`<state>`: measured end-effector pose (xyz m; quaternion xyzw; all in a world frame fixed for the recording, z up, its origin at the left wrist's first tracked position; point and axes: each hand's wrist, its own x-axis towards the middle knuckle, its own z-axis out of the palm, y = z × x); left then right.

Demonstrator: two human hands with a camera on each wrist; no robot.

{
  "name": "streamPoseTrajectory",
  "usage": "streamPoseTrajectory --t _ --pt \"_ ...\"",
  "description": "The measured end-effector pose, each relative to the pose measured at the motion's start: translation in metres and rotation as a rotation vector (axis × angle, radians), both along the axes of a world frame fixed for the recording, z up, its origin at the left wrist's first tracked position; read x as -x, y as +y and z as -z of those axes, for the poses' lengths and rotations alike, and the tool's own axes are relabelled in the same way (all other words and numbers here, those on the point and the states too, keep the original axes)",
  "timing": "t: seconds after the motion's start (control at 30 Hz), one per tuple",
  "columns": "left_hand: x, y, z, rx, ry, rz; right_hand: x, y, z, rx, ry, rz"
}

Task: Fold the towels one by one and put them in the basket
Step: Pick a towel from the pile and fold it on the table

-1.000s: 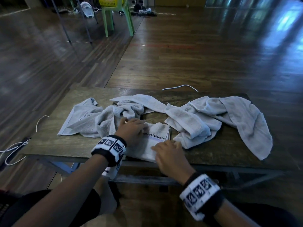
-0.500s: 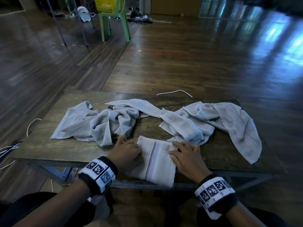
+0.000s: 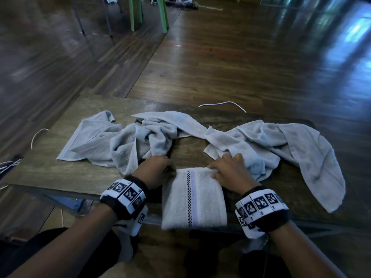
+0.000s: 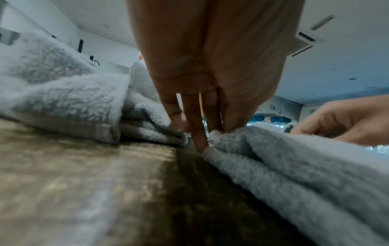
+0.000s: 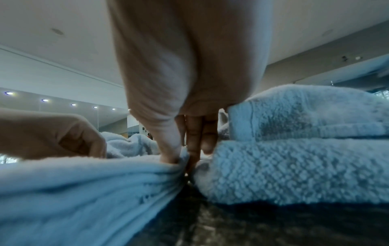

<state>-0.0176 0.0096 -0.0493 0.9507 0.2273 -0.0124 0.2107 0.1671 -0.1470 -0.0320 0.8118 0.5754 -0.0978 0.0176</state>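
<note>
Folded white terry towel with a black-checked stripe and a pale lilac band [image 3: 193, 199] lies at the near edge of the dark wooden worktop [image 3: 66, 175], its lower part hanging over that edge. Both hands hold it at its far end. The left hand [image 3: 155, 171] pinches the far left corner: in the left wrist view its thumb and fingertips [image 4: 201, 144] close on the bunched edge of the cloth [image 4: 294, 166], one fingertip touching the worktop [image 4: 84, 183]. The right hand [image 3: 230, 173] pinches the far right corner; in the right wrist view its thumb presses into the stacked layers [image 5: 84, 183] while the fingers [image 5: 193, 143] point down behind them.

Beyond the hands, two crumpled pale grey towels spread along the worktop. One [image 3: 112, 143] lies toward the left end, partly flat at its left and bunched in the middle. The other [image 3: 281, 145] lies toward the right end, with a long flap draped over the near right edge. A strip of cloth runs between the two at the far side. The right hand is just beside the bunched near fold of the right-hand towel [image 5: 294, 149].

Each wrist wears a black band with white patterned squares [image 3: 126, 195]. A white cable [image 3: 222, 104] curves just past the far edge, on the glossy plank floor [image 3: 241, 57]. Green chair legs [image 3: 148, 13] stand far off on that floor.
</note>
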Motion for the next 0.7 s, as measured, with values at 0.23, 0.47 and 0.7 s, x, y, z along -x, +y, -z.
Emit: streamPoseTrajectory --t 0.23,0.47,0.7 --pt "-0.006 0.006 0.004 0.007 -0.001 -0.033 -0.014 0.002 0.002 -0.085 0.14 -0.013" --pt "-0.004 0.003 0.005 0.029 -0.026 -0.047 -0.016 0.005 0.007 -0.127 0.186 0.028" --pt "0.013 -0.046 0.003 -0.099 -0.206 -0.052 0.014 -0.004 0.017 -0.286 -0.096 -0.051"
